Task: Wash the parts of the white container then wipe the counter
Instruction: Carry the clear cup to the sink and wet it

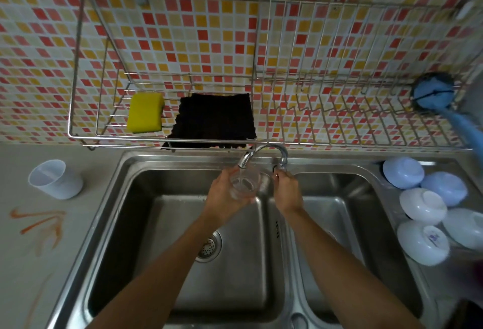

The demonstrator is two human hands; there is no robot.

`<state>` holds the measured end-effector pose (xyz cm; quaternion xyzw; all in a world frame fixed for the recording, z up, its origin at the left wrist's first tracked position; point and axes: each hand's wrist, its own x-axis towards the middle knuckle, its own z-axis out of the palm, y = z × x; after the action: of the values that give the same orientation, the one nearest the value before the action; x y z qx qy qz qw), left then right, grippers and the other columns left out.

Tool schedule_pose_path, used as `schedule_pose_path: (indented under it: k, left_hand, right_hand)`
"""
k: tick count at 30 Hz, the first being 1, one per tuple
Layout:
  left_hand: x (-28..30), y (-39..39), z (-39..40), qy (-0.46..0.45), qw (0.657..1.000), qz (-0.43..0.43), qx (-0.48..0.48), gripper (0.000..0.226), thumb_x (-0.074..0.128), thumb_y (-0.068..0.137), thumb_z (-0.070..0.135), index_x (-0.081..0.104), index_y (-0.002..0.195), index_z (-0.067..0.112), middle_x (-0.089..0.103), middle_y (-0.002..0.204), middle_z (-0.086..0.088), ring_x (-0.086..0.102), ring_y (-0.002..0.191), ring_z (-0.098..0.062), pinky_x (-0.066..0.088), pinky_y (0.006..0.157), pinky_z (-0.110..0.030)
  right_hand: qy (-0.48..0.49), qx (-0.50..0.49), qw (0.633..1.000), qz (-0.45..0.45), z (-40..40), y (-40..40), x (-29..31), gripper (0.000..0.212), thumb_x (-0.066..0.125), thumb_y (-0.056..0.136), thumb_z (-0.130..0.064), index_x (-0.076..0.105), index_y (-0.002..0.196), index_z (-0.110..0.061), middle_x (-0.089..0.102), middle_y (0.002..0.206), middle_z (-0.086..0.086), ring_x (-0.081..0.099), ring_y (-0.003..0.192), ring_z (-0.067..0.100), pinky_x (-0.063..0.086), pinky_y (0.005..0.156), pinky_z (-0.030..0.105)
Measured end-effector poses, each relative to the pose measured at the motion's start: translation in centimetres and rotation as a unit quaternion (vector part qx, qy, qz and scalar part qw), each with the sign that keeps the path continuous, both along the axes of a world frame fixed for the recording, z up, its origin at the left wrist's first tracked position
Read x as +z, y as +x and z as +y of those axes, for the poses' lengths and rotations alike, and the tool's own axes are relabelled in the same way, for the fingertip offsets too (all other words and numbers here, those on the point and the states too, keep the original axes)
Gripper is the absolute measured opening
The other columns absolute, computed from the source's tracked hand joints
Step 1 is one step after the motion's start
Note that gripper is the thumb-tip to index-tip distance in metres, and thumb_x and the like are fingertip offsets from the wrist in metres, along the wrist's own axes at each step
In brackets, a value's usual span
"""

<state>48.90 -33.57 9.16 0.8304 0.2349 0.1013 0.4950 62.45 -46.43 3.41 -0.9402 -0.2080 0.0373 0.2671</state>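
Observation:
My left hand [222,198] grips a clear round container part [244,183] under the spout of the tap [257,154], over the left sink basin [156,224]. My right hand [286,188] holds the tap handle at the base of the tap. A white cup-shaped container [56,179] stands on the counter [31,263] to the left of the sink. Orange smears [41,226] mark the counter below it. A yellow sponge [145,113] and a black cloth [214,119] lie on the wire rack [339,130] above the sink.
Several upturned white and pale blue bowls [423,208] sit on the drainer at the right. A blue brush [433,90] hangs at the rack's right end. The right basin [339,211] lies beside the left one. A tiled wall stands behind.

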Motion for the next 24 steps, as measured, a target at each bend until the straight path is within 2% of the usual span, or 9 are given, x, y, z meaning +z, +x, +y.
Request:
schedule_pose_path:
  k: [4, 7, 10, 14, 17, 21, 24]
  left_hand:
    - [0.1, -0.2, 0.0, -0.004, 1.0, 0.006, -0.004, 0.085, 0.089, 0.063, 0.024, 0.042, 0.134, 0.019, 0.056, 0.122, 0.011, 0.054, 0.109, -0.007, 0.048, 0.093, -0.025]
    - [-0.1, -0.2, 0.0, -0.005, 1.0, 0.007, -0.007, 0.086, 0.089, 0.064, 0.025, 0.041, 0.135, 0.02, 0.055, 0.12, 0.012, 0.053, 0.107, -0.004, 0.041, 0.085, -0.012]
    - [-0.5, -0.2, 0.0, -0.017, 1.0, 0.014, -0.003, 0.086, 0.09, 0.062, 0.027, 0.04, 0.132, 0.027, 0.055, 0.12, 0.013, 0.055, 0.109, -0.008, 0.044, 0.088, -0.018]
    - [-0.5, -0.1, -0.6, -0.093, 0.994, 0.014, 0.051, 0.077, 0.09, 0.063, 0.029, 0.042, 0.122, 0.036, 0.057, 0.106, 0.025, 0.055, 0.098, 0.006, 0.04, 0.075, -0.006]
    - [-0.6, 0.3, -1.0, -0.126, 0.989, 0.006, 0.077, 0.075, 0.089, 0.063, 0.034, 0.046, 0.124, 0.032, 0.059, 0.111, 0.019, 0.057, 0.102, -0.001, 0.043, 0.077, -0.011]
    - [-0.9, 0.4, -1.3, -0.084, 0.995, 0.011, 0.053, 0.08, 0.09, 0.059, 0.037, 0.047, 0.126, 0.031, 0.06, 0.111, 0.018, 0.059, 0.099, 0.001, 0.045, 0.078, -0.007]
    - [-1.1, 0.2, -1.0, -0.066, 0.996, 0.001, 0.057, 0.084, 0.09, 0.058, 0.04, 0.046, 0.129, 0.031, 0.061, 0.116, 0.015, 0.06, 0.103, -0.006, 0.05, 0.088, -0.022]
  right_hand:
    - [0.012, 0.0, 1.0, -0.006, 0.1, -0.2, 0.0, 0.021, 0.049, 0.097, -0.004, 0.06, 0.114, -0.007, 0.064, 0.108, 0.013, 0.064, 0.095, 0.024, 0.051, 0.082, 0.029]
    - [0.016, -0.006, 1.0, -0.008, 0.0, -0.1, 0.1, 0.022, 0.049, 0.097, -0.004, 0.061, 0.115, -0.007, 0.065, 0.11, 0.013, 0.063, 0.097, 0.025, 0.05, 0.083, 0.03]
    - [0.016, -0.004, 1.0, -0.006, 0.0, -0.1, 0.2, 0.022, 0.049, 0.096, -0.005, 0.061, 0.115, -0.006, 0.065, 0.11, 0.013, 0.063, 0.097, 0.025, 0.049, 0.081, 0.028]
    - [0.017, -0.008, 1.0, -0.005, 0.0, -0.1, 0.0, 0.022, 0.05, 0.096, -0.005, 0.061, 0.115, -0.008, 0.065, 0.11, 0.012, 0.063, 0.097, 0.025, 0.05, 0.081, 0.029]
    - [0.02, -0.011, 1.0, -0.005, -0.1, -0.1, -0.2, 0.022, 0.051, 0.096, -0.007, 0.061, 0.116, -0.01, 0.066, 0.109, 0.011, 0.063, 0.096, 0.025, 0.053, 0.082, 0.033]
    - [0.039, -0.013, 0.999, 0.005, -0.5, -0.1, -0.3, 0.025, 0.049, 0.098, -0.011, 0.059, 0.121, -0.012, 0.066, 0.113, 0.011, 0.063, 0.098, 0.026, 0.052, 0.083, 0.034]
    - [0.033, -0.013, 0.999, 0.002, -0.5, -0.1, -0.4, 0.023, 0.045, 0.1, -0.011, 0.059, 0.117, -0.01, 0.065, 0.111, 0.012, 0.063, 0.095, 0.028, 0.049, 0.075, 0.032]
